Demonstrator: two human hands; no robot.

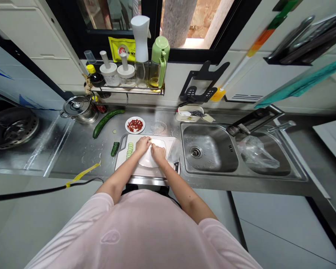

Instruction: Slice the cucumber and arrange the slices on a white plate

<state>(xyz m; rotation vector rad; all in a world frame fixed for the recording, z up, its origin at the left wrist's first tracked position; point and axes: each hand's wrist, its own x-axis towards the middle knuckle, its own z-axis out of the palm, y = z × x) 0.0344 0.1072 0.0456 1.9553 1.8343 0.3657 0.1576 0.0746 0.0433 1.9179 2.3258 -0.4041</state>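
Observation:
A white plate (147,163) lies on the white cutting board (122,163) at the counter's front edge. Above its far part are my left hand (142,145) and my right hand (158,154), side by side with fingers curled and closed. Something small and pale green shows at my left fingertips, perhaps a cucumber slice; what my right fingers hold, if anything, is hidden. Overlapping cucumber slices (129,150) form a row on the board, left of the plate. At the board's right side lies a knife, its black handle (176,166) towards me.
Left of the board are a cucumber stub (115,149) and a long cucumber (108,122). Behind it stands a small plate (127,126) of chopped red pieces. A lidded pot (82,112) is farther left; a double sink (210,149) is at the right.

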